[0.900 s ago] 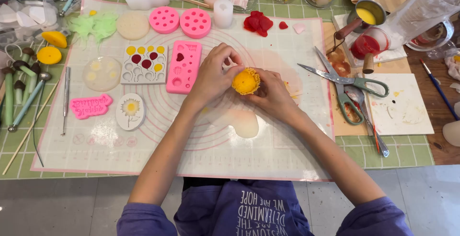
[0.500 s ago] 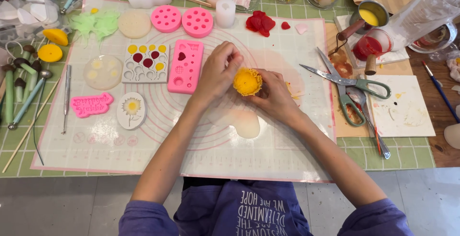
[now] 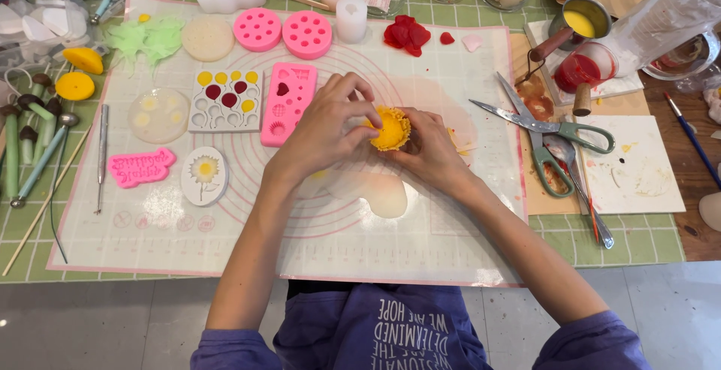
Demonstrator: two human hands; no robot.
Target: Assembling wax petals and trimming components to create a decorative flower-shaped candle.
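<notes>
Left hand (image 3: 330,126) and right hand (image 3: 432,148) pinch the yellow flower (image 3: 390,128) — seemingly wax.

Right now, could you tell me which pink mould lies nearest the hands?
The long rectangular pink mould, beside the left hand; the two round ones sit farther up the mat.

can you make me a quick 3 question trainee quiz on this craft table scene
1. What do both hands hold?
2. True or false: the scissors lie to the left of the hands.
3. The long pink mould is nearest which hand: A left, B right?

Key:
1. A round yellow piece, between the left hand and right hand, above the pink-edged mat.
2. False, they lie on the right.
3. A.
</notes>
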